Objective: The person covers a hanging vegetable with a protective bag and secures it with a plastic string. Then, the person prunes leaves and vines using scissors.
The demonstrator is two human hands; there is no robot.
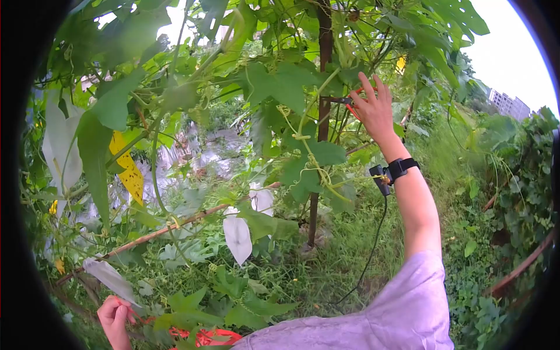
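My right hand [374, 108] is raised at the upper right, its fingers through the red handles of scissors [350, 102]. The dark blades point left toward a wooden post [325, 122] and a vine stem [303, 125] among green leaves. Down at the lower left, my left hand [115, 315] is closed in a pinch on thin red ties [142, 318], just under a white bag [109, 277]. Beside it, at the bottom edge, a red container [219, 337] with red strips in it is partly covered by leaves.
A thin pole [157, 233] slants across the left half. White bags hang at the centre [238, 238] and far left [60, 140], near a yellow spotted sheet [129, 169]. A cable [373, 251] hangs from a device on my right wrist.
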